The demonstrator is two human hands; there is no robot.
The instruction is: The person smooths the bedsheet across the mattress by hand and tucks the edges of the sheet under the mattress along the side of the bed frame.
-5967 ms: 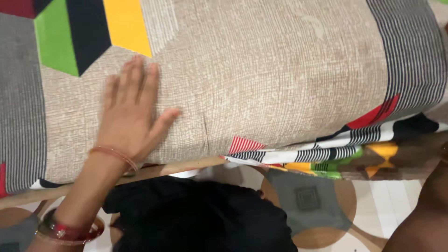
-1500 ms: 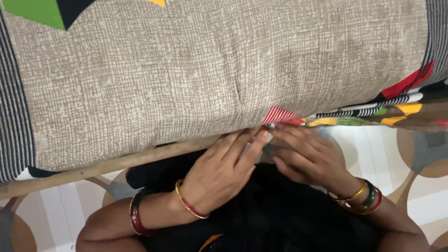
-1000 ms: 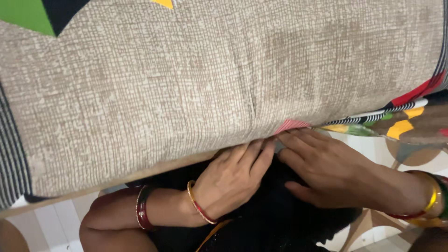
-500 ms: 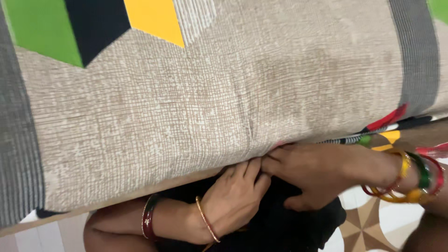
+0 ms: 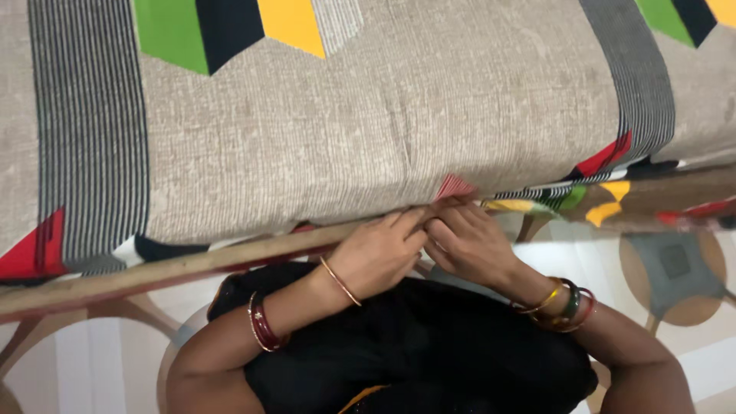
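Bedsheet [image 5: 368,130] edge, patterned in beige with grey stripes and green, black, yellow and red shapes, sits pinched at the lower rim of the mattress, where both hands meet. Nearest the camera lies the person's black garment [image 5: 429,353], with both forearms crossing it; the left wrist carries dark red and thin gold bangles [image 5: 262,322], the right wrist a stack of yellow, green and red bangles [image 5: 563,305]. Beyond them, the left hand [image 5: 376,253] curls its fingers [image 5: 406,224] under the sheet's hem, and the right hand [image 5: 468,244] sits just beside it, touching, fingers bent onto the same hem (how firmly either grips I cannot tell). A wooden bed frame [image 5: 153,272] runs under the sheet. To the right, loose sheet hangs over the patterned floor [image 5: 675,268].
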